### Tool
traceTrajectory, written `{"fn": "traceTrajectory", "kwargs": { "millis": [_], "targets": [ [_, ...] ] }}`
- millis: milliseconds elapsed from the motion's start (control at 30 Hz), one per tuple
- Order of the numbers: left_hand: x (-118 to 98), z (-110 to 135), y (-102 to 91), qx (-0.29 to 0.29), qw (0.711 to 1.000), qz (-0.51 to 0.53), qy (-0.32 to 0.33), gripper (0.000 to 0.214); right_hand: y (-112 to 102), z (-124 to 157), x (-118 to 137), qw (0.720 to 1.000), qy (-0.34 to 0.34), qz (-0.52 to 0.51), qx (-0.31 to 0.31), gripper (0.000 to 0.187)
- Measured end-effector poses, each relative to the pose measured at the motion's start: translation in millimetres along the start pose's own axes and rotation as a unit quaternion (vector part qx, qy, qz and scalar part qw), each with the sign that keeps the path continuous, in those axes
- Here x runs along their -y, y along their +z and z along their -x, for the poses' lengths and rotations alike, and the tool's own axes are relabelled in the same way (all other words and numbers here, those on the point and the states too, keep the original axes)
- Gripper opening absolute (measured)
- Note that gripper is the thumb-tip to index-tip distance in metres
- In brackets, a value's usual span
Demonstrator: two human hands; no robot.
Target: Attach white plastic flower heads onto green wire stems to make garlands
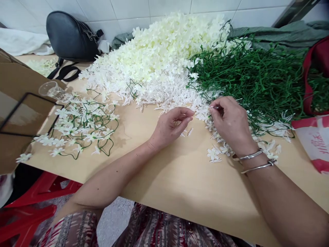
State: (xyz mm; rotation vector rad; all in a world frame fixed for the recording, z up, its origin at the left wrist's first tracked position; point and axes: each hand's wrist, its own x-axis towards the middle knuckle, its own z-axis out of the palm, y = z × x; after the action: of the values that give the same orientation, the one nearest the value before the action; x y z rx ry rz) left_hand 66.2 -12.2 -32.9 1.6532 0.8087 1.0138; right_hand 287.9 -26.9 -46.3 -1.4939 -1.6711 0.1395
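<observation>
My left hand point(172, 124) rests on the table with its fingers pinched together on a small white flower piece. My right hand point(229, 120) is curled beside it, thumb and forefinger pinched on a thin green stem tip near loose white flowers point(214, 153). Two silver bangles point(254, 161) sit on my right wrist. Straight behind my hands rises a big heap of white artificial flowers point(159, 55). A pile of bare green plastic stems point(254, 79) lies behind my right hand.
Finished green stems with white flowers point(82, 125) lie at the left, by a cardboard box point(15, 103) and a clear plastic cup point(50, 90). A black bag point(70, 36) stands at the back left. A red-and-white bag point(315, 140) lies at the right. Red stools point(33, 202) stand below the wooden table point(180, 185).
</observation>
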Motion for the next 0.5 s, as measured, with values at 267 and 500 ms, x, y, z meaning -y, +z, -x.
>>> {"fn": "traceTrajectory", "kwargs": {
  "millis": [267,500],
  "targets": [
    [8.2,-7.3,-6.5,-0.078,0.994,0.069,-0.027,0.050,14.3,21.0,46.0,0.983,-0.178,-0.022,0.028,0.017],
    [7.4,-13.7,-14.3,-0.100,0.984,0.133,-0.060,0.036,20.0,31.1,58.8,0.974,-0.209,-0.018,0.089,0.018]
  ]
}}
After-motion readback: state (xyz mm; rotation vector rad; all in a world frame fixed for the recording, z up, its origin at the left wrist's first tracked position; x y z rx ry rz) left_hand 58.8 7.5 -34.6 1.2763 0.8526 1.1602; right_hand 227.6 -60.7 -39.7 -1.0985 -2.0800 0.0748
